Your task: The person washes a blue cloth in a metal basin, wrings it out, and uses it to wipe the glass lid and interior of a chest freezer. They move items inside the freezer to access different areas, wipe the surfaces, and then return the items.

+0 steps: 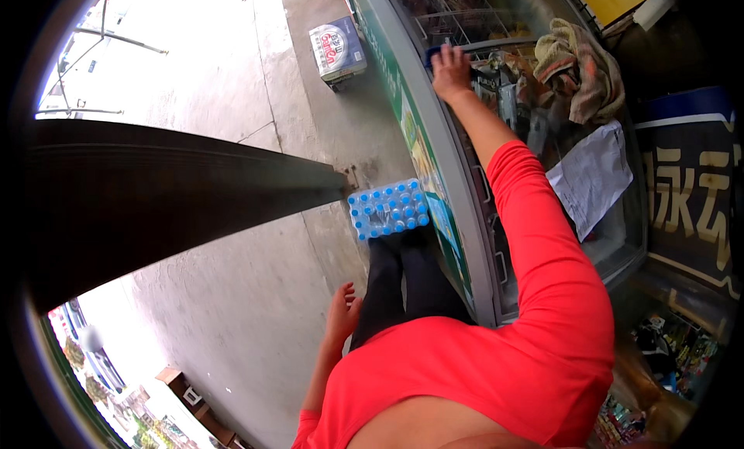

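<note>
My left hand (343, 314) hangs beside my left leg, fingers slightly bent and apart, with nothing in it. Beyond my dark-trousered legs, a plastic-wrapped pack of bottles with blue caps (389, 209) lies on the ground against the freezer. My right arm reaches out over the glass-topped chest freezer (465, 216). At the freezer's near rim, my right hand (451, 71) is on or beside a small dark blue object (432, 57); whether it grips this is unclear. Packaged goods show through the glass. A crumpled striped towel (581, 71) and a sheet of paper (593, 175) lie on top.
A wide dark post (174, 199) stands on my left, its foot close to the bottle pack. A printed carton (338, 49) sits farther along the concrete floor (232, 309). Cardboard boxes (197, 405) are at lower left. A dark signboard (689, 187) stands beyond the freezer.
</note>
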Tool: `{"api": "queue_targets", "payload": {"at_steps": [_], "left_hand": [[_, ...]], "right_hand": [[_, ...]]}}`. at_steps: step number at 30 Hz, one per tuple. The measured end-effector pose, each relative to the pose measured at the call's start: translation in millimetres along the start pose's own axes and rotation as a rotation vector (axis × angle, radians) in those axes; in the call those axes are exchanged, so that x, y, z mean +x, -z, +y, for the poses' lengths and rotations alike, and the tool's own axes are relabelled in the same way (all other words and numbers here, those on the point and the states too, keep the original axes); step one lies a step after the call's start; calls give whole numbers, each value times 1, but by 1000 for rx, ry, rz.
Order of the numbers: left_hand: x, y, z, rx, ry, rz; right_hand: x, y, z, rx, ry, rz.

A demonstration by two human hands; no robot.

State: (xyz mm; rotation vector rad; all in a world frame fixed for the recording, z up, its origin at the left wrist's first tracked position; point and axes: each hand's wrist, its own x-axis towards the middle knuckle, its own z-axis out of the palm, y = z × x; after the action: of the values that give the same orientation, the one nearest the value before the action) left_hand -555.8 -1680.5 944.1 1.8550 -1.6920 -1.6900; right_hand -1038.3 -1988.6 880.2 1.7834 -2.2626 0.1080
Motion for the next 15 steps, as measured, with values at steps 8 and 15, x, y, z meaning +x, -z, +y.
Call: {"api": "queue_targets", "payload": {"at_steps": [8,15], "left_hand": [[-35,-14,-4,20,-118,-43],[-69,4,-50,83,-292,16]], "right_hand": [[-160,42,7,263,215,57],[-432,133,-1,216,105,-88]]}}
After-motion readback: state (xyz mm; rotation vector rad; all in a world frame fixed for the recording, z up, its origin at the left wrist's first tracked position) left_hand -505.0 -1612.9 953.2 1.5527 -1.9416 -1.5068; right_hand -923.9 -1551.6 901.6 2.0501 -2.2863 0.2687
